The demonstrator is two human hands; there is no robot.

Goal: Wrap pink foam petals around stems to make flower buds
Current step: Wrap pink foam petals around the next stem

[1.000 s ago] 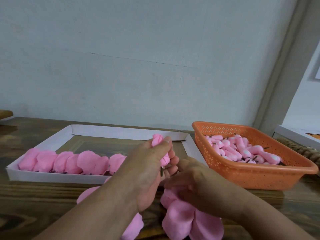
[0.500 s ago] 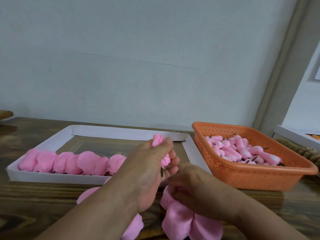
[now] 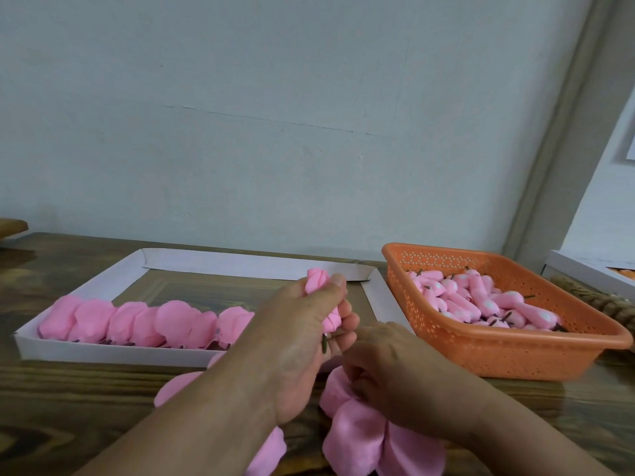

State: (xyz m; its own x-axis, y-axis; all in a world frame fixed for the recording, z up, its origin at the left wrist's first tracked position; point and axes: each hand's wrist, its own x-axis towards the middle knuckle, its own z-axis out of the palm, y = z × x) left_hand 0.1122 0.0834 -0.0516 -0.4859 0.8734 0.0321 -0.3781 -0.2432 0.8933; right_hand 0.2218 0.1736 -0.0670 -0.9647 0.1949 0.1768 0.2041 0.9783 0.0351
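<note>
Comparing with a second ago, I see my left hand (image 3: pixel 302 341) still clasping the rolled bud (image 3: pixel 318 286) above the white tray's (image 3: pixel 103 352) front edge, while my right hand (image 3: pixel 388 372) has sunk lower onto the loose petals (image 3: pixel 357 438) on the table (image 3: pixel 68 407), fingers curled into them, so I judge the next petal is being picked. The bud stands near upright, long axis vertical, pink tip up, dark stem (image 3: pixel 324 345) poking down below my fingers.
</note>
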